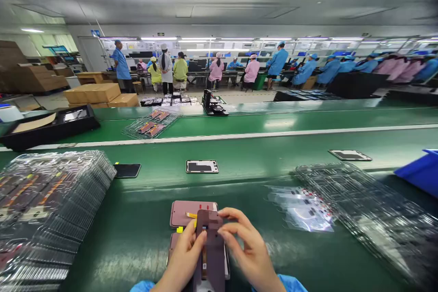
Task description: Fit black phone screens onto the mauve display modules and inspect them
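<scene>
A dark phone screen, its back side up with a flex cable along it, is held in front of me. My left hand grips its left edge, thumb on the face. The curved fingers of my right hand meet its upper right edge; whether a thin film is between the fingertips I cannot tell. Beneath and behind it, a pinkish-brown phone screen with a yellow tab lies on the green table. Another is partly hidden by my left hand.
Stacked clear plastic trays with screens stand left; more clear trays lie right, beside a plastic sheet of small parts. A phone frame and a black screen lie ahead. A blue bin sits far right. People work beyond.
</scene>
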`<action>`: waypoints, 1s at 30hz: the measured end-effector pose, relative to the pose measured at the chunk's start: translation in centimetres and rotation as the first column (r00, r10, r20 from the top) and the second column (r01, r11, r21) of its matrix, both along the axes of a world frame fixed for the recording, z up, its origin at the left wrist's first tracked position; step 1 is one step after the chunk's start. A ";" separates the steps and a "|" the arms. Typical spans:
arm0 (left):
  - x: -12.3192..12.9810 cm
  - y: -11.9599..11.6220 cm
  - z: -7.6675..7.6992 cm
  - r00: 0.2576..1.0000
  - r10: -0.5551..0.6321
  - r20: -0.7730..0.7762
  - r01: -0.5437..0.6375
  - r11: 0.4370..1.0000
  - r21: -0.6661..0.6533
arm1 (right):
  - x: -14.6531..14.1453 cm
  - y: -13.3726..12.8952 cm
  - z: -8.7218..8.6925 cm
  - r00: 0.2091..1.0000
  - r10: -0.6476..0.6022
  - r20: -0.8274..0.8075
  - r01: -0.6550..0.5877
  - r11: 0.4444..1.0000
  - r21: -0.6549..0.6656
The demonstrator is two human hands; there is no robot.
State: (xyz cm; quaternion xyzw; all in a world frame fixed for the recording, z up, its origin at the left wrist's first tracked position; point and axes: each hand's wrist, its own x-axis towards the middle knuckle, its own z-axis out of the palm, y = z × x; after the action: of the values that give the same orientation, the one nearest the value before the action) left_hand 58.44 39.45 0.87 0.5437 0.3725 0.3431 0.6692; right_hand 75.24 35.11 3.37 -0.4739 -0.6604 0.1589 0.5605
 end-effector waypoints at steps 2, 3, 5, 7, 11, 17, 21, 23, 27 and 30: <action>-0.1 -0.2 0.2 0.996 -0.085 0.022 0.085 0.996 0.001 | 0.1 0.6 -0.2 0.995 -0.035 -0.098 0.023 0.993 -0.114; -0.1 -0.3 0.3 0.992 -0.122 0.020 0.122 0.993 0.005 | 0.2 1.0 -0.4 0.990 -0.043 -0.136 0.021 0.986 -0.165; -0.1 -0.7 0.7 0.984 -0.178 -0.016 0.179 0.984 0.015 | 0.3 1.7 -0.9 0.982 -0.054 -0.182 0.011 0.973 -0.230; -0.3 -1.0 1.0 0.974 -0.219 -0.058 0.221 0.975 0.027 | 0.4 2.2 -1.3 0.983 -0.061 -0.175 0.018 0.971 -0.237; -0.7 -1.2 1.3 0.959 -0.244 -0.142 0.253 0.966 0.050 | 0.7 2.0 -1.0 0.998 0.041 -0.039 -0.047 0.988 -0.149; -0.8 -1.3 1.3 0.962 -0.209 -0.174 0.225 0.972 0.075 | -0.1 0.8 -0.2 0.897 -0.237 0.372 0.090 0.924 0.371; -0.1 -1.4 1.3 0.994 -0.078 -0.070 0.076 0.996 -0.036 | -1.1 -0.5 -0.3 0.782 -0.305 0.544 -0.023 0.858 0.513; 0.1 -1.5 1.5 0.996 -0.071 0.055 0.077 0.989 -0.124 | -1.4 -1.1 -0.2 0.782 -0.266 0.563 -0.062 0.867 0.495; -0.3 -1.1 1.9 0.960 -0.059 0.272 0.161 0.915 -0.370 | -1.6 -1.6 0.5 0.809 -0.208 0.549 -0.088 0.882 0.464; -0.7 -0.4 2.4 0.950 -0.075 0.304 0.239 0.801 -0.548 | -1.9 -1.3 1.1 0.797 -0.205 0.567 -0.110 0.875 0.471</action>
State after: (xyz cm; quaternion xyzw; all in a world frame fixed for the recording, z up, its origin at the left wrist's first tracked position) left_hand 57.69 39.06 3.26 0.2924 0.3185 0.2265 0.8728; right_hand 73.31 33.82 4.45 -0.3618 -0.8090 -0.1836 0.4252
